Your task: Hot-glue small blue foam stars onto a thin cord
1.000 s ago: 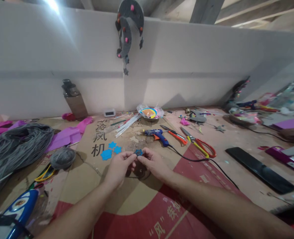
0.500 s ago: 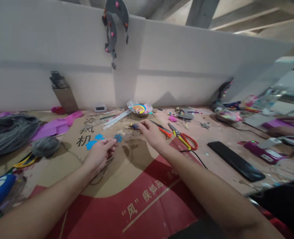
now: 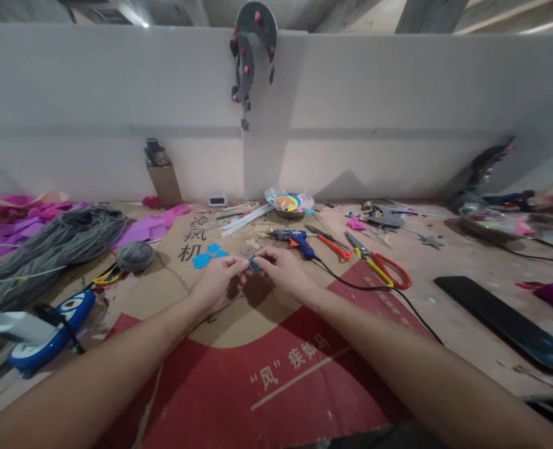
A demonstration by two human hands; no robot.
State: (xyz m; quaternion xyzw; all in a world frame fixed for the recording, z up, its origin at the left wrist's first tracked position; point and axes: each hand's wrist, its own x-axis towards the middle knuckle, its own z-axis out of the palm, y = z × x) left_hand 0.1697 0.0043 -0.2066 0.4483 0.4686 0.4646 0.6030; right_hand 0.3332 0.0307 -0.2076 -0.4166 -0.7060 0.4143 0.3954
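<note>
A small blue cut-out piece (image 3: 253, 265) is pinched between the fingertips of my two hands, above the cardboard. My left hand (image 3: 218, 284) is closed on its left side, with a thin grey strand running below the palm. My right hand (image 3: 283, 271) closes on its right side, thumb and forefinger together. More blue flower-like cut-outs (image 3: 203, 260) lie just beyond my left hand. Behind my right hand rests a blue hot glue gun (image 3: 299, 240), its black cord trailing right. A ball of grey yarn (image 3: 135, 256) sits to the left.
Under my hands lies printed cardboard (image 3: 239, 333). Scissors (image 3: 382, 265) and an orange utility knife (image 3: 335, 244) lie to the right, near a black phone-like slab (image 3: 505, 324). Grey yarn (image 3: 70, 243) and a blue power strip (image 3: 54, 330) are left. A bowl (image 3: 289, 204) stands behind.
My right hand has left the glue gun and come to the blue piece in my left hand; both hands now meet there. The view has swung left.
</note>
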